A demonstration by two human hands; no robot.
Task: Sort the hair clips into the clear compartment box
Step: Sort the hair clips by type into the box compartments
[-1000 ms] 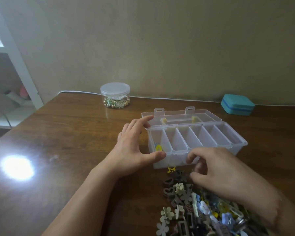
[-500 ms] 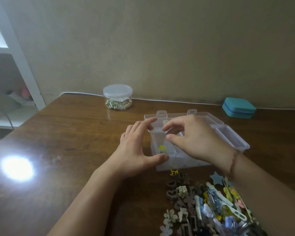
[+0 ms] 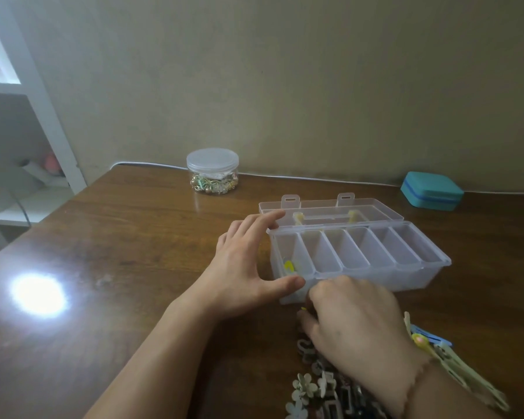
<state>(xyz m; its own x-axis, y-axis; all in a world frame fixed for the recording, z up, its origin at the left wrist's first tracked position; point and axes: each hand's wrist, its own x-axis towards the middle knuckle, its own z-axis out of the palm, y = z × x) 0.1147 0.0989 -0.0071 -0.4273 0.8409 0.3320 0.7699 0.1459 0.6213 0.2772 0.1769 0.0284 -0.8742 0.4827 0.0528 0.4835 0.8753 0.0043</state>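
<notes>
The clear compartment box (image 3: 418,264) stands open on the wooden table, its lid (image 3: 324,204) folded back behind it. It has several long compartments; yellow clips (image 3: 289,265) lie in the leftmost one and the others look bare. My left hand (image 3: 242,267) grips the box's left end, thumb on the front wall and fingers at the back corner. My right hand (image 3: 354,325) rests palm down on the pile of hair clips (image 3: 312,388) just in front of the box. Its fingertips are curled under and hidden, next to a small yellow clip (image 3: 303,309).
A lidded clear jar (image 3: 212,172) of small trinkets stands at the back of the table. A teal case (image 3: 431,190) sits at the back right. A white cable (image 3: 315,178) runs along the wall. White shelving (image 3: 43,101) stands off the table's left side.
My right hand was over the leftmost compartment half a second ago and has come back down to the clip pile. My left hand has stayed on the box.
</notes>
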